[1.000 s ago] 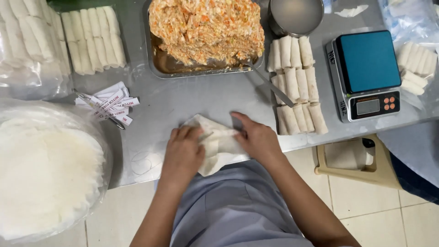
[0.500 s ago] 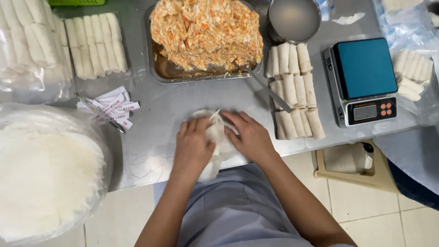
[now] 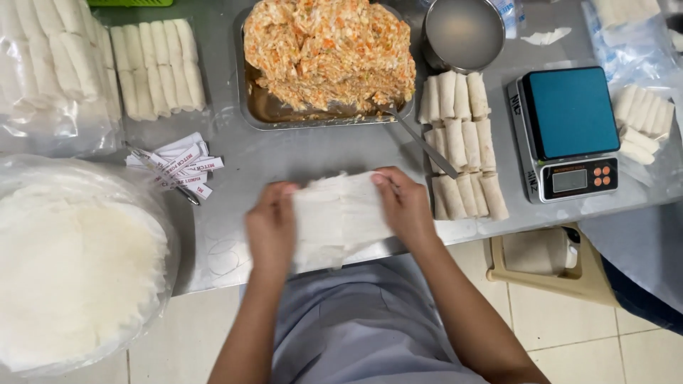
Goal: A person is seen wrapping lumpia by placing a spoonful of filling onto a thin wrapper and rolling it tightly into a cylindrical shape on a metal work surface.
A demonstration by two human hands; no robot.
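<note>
At the lower left of the frame a large stack of round white wrappers (image 3: pixel 75 274) is seen inside a clear plastic bag. In the upper left, a bag of pale rolls (image 3: pixel 50 67) lies beside a flat clear pack of rolls (image 3: pixel 158 67). Below them, a small heap of white paper labels (image 3: pixel 174 167) with red print is scattered on the steel table (image 3: pixel 313 153).

At the centre, a thin white wrapper sheet (image 3: pixel 340 217) is held stretched over the table's near edge. The left hand (image 3: pixel 272 229) is closed on its left edge, fingers together and clamped on the sheet; the right hand (image 3: pixel 403 204) is pinched on its upper right corner in the same way. Half a second ago the sheet was bunched small under both hands; now it has been pulled open and nearly flat, and the hands have moved apart. From this it is judged that a single sheet has been separated and spread, with no filling yet on it.

Above, a metal tray (image 3: pixel 256 107) of orange shredded filling is set, with a spoon handle (image 3: pixel 425 146) leaning out. To the right, finished rolls (image 3: pixel 462 142) are laid in rows, below a round metal bowl (image 3: pixel 464 32). Further right stands a kitchen scale (image 3: pixel 569 131) with a teal platform, and at the right edge more rolls in a clear bag (image 3: pixel 640 124) are seen.
</note>
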